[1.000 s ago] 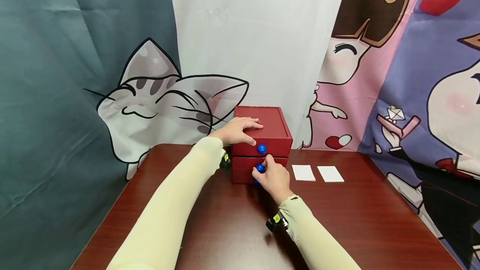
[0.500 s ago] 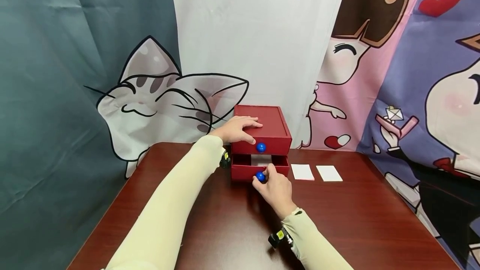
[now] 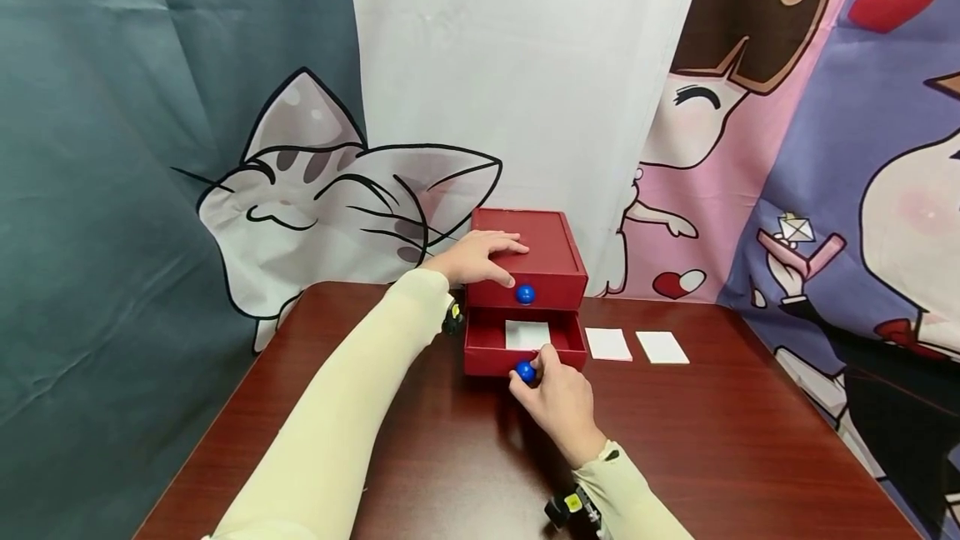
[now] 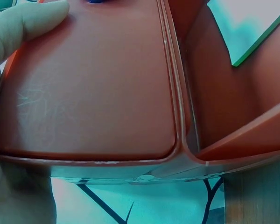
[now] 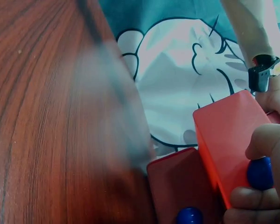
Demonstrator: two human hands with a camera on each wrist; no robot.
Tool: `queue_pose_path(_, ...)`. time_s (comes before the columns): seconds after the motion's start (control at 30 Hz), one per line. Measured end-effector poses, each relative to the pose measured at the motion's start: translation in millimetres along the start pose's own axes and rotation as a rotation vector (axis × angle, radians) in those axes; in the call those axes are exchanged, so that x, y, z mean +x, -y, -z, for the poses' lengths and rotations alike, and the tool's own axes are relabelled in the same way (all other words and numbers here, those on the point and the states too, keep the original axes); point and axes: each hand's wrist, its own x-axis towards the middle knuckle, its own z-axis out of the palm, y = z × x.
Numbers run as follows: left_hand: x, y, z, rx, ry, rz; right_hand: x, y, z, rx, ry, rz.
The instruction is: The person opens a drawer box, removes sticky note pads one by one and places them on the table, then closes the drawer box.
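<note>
Sliding out: the lower drawer of the red chest stood well forward, towards the person, where a second earlier it had been shut
Blue knob: pinched by the right hand, thumb and fingers closed down on either side of it; hand and knob had come forward together, so the hold looked sound to me
Card inside: white, lying in the lower drawer and showing far more than half a second before; the gap seemed wide enough by then to reach it from above, though whether it lay quite flat I couldn't tell
Left hand: fingers spread over the top of the red chest, thumb down over its front, grasping nothing; it had stayed put, and I took it to be steadying things against the pull
Upper drawer: closed, its own knob untouched
Loose cards: two white ones, left card and right card, apart on the tabletop beside the red chest
Backdrop: cloth, hanging behind it all, printed with cartoon figures
</note>
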Motion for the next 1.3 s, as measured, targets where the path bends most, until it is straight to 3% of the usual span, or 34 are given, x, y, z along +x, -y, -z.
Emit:
queue_pose_path(0.1, 0.4, -0.8, 0.1, 0.002, 0.000, 0.003, -1, 1, 6.9, -0.013, 0.031, 0.022)
queue_pose_path(0.3, 1.6, -3.3, 0.4, 0.014, 0.007, -0.001, 10, 3, 34.7, -0.057, 0.176, 0.082)
queue_pose_path(0.4, 0.5, -4.6, 1.1, 0.022, 0.020, -0.008, 29, 5, 52.3, -0.042, 0.188, 0.158)
queue_pose_path(0.53, -0.3, -4.3, 1.8, 0.028, 0.023, -0.017, 67, -1, 61.0, -0.037, 0.187, 0.301)
queue_pose_path(0.6, -0.4, -3.3, 1.7, 0.027, 0.020, -0.012, 85, -8, 58.2, -0.039, 0.277, 0.374)
queue_pose_path(0.8, -0.2, -3.1, 2.9, 0.020, 0.011, 0.001, 120, -26, 31.3, -0.016, 0.733, 0.523)
queue_pose_path(0.9, 2.1, -2.6, 1.7, 0.023, 0.008, -0.009, 124, -30, 21.9, -0.069, 0.833, 0.557)
queue_pose_path(1.0, 3.7, -3.1, -0.2, 0.022, 0.012, -0.021, 123, -34, 16.5, -0.103, 0.868, 0.615)
queue_pose_path(1.13, 3.8, -3.0, -1.3, 0.020, 0.011, -0.011, 121, -40, 12.4, -0.108, 0.847, 0.688)
queue_pose_path(1.3, 2.8, -2.0, -1.2, 0.022, 0.000, 0.001, 119, -43, 11.7, -0.095, 0.808, 0.701)
